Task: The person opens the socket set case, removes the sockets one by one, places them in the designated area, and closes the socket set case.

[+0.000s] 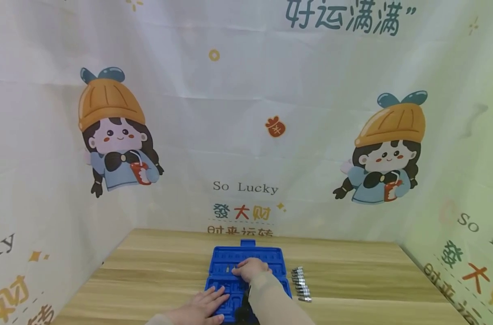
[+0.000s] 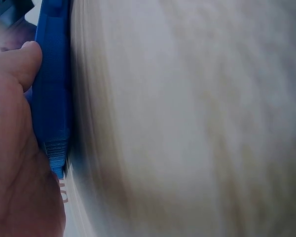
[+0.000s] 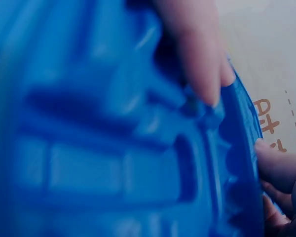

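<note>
An open blue plastic tool case lies on the table in the head view, its moulded slots facing up. My left hand rests on its near left part, fingers extended. In the left wrist view the thumb lies along the case's side. My right hand is bent over the middle of the case, fingertips down at the slots. A small dark piece shows by a fingertip in the right wrist view; whether it is pinched is hidden. One small metal bit sits in a slot just left of that hand.
Several silver bit sockets lie in a column on the wooden table, right of the case. A dark object, partly hidden by the right sleeve, lies over the case's near part. A printed cloth hangs behind and at both sides.
</note>
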A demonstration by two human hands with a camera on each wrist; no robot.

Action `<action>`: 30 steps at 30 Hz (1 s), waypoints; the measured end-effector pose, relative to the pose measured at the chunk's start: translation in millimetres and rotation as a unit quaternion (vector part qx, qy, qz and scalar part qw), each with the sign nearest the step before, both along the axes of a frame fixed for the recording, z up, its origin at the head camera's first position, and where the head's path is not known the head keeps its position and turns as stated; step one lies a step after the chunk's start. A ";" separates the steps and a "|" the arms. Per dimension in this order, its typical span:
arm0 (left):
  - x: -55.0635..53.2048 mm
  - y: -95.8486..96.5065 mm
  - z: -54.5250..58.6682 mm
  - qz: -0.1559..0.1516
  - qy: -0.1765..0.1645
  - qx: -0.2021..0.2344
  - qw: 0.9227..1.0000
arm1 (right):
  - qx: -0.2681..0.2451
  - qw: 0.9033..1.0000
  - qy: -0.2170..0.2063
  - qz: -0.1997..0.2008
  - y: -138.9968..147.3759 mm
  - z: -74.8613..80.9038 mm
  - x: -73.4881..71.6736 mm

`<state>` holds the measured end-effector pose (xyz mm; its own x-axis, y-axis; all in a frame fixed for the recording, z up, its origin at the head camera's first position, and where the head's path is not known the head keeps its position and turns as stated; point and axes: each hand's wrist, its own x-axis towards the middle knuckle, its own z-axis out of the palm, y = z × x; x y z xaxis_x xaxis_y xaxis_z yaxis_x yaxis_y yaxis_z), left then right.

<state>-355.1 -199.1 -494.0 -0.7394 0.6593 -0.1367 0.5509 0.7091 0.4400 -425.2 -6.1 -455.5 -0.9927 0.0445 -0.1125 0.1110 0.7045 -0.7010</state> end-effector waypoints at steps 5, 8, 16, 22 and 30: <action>4.6 3.9 2.0 -0.007 0.034 -0.014 0.999 | 0.009 1.000 -0.008 0.001 0.1 -1.9 -5.7; 9.1 7.0 5.5 -0.001 0.052 -0.021 0.998 | 0.015 1.000 -0.007 0.019 2.1 -3.5 -7.5; 13.6 9.4 12.5 0.018 0.057 -0.032 0.998 | -0.012 0.999 -0.023 0.044 3.1 0.9 -12.7; 15.4 11.0 12.8 0.020 0.071 -0.037 0.997 | -0.026 0.997 -0.013 0.077 6.5 1.3 -14.2; 13.8 7.4 10.5 0.011 0.089 -0.030 0.996 | -0.066 0.997 0.005 0.048 4.6 2.3 -10.8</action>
